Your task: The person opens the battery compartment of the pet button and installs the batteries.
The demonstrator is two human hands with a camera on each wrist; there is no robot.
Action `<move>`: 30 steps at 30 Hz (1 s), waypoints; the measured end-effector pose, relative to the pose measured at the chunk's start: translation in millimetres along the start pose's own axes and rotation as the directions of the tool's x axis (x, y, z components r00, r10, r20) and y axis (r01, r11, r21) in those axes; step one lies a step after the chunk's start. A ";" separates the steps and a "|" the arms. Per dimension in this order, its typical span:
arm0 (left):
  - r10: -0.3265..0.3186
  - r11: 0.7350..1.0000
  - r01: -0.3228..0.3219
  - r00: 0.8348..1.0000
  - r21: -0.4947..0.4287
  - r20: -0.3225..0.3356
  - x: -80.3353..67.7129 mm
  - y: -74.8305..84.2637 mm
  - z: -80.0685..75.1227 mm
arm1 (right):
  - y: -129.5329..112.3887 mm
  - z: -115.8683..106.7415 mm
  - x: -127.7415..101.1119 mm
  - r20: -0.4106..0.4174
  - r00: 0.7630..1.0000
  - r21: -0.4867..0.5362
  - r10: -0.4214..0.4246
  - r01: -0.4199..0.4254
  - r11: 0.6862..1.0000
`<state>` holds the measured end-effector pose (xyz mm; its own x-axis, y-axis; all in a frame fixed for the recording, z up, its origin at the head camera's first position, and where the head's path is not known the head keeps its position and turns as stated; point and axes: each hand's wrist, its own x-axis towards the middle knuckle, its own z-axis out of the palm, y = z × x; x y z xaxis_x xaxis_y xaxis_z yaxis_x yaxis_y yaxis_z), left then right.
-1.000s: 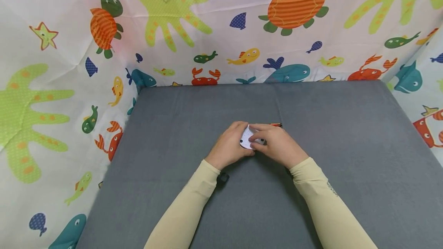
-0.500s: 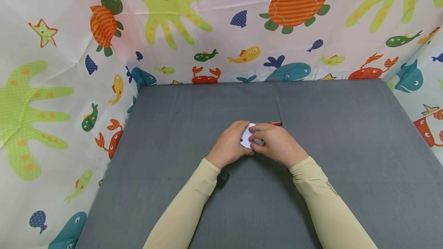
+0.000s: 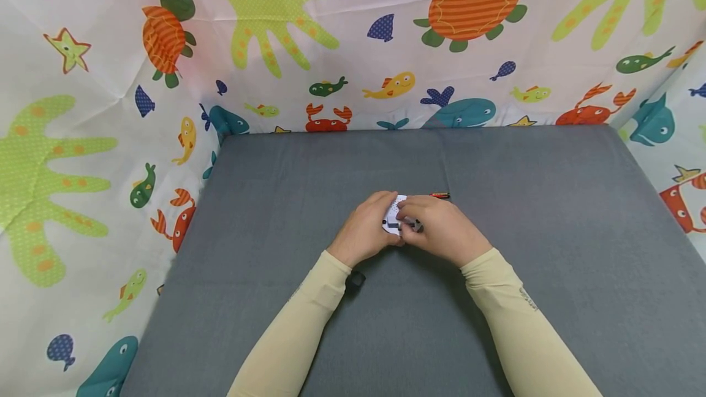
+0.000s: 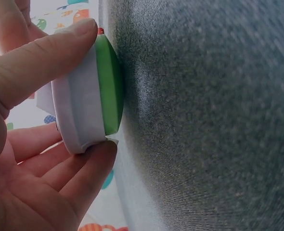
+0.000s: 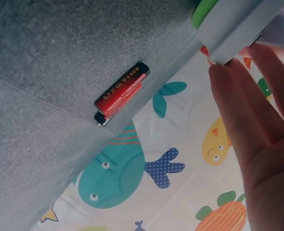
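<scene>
A small white round device [image 3: 393, 208] with a green part [image 4: 110, 89] on its lower side is held just over the grey tabletop. My left hand [image 3: 366, 228] grips its rim, the thumb on one side and the fingers on the other. A dark battery compartment [image 3: 393, 223] shows in its upper face. My right hand [image 3: 441, 228] is at that face, with thumb and fingertips pinching what looks like its white battery cover [image 4: 45, 100], tilted up from the device. Other right fingers touch the device's far edge. Right beside them lie red and black batteries [image 5: 122, 89] on the cloth.
Grey cloth [image 3: 276, 201] covers the table. A white curtain [image 3: 353, 35] printed with sea animals stands along the back and both sides. A black wrist camera [image 3: 355, 281] shows under the left wrist.
The white cover has come up from the device's face, and the dark compartment now shows. My right fingers have shifted slightly; my left hand stays in place.
</scene>
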<state>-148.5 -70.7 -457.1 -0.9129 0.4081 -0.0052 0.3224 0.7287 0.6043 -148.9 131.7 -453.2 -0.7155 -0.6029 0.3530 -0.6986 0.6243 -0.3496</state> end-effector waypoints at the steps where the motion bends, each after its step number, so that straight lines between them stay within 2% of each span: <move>1: 0.002 1.000 -0.002 1.000 0.000 0.000 0.2 -0.1 -0.2 | 0.5 -0.4 -0.3 0.005 1.000 0.009 0.014 -0.014 1.000; 9: -0.003 1.000 0.003 1.000 -0.012 0.005 -0.5 -1.6 -0.2 | 0.4 -4.1 -0.6 0.084 0.991 0.076 0.103 -0.109 0.991; 14: -0.014 1.000 0.014 1.000 -0.024 0.006 -1.9 -1.0 -0.7 | -1.2 -4.4 0.4 0.077 0.992 0.075 0.100 -0.106 0.992; 23: 0.003 1.000 -0.003 1.000 0.001 0.005 0.1 -1.2 -0.3 | -6.5 -7.6 1.7 0.084 0.992 0.052 0.097 -0.102 0.993; 30: 0.004 1.000 -0.004 1.000 -0.007 0.007 1.8 -2.0 1.3 | -2.9 -10.8 -1.5 0.096 0.985 0.051 0.141 -0.146 0.988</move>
<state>-150.5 -70.7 -459.3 -0.9100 0.4145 -0.0081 0.3241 0.7234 0.6097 -145.7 136.2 -443.4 -0.8043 -0.5537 0.2156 -0.5862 0.6798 -0.4408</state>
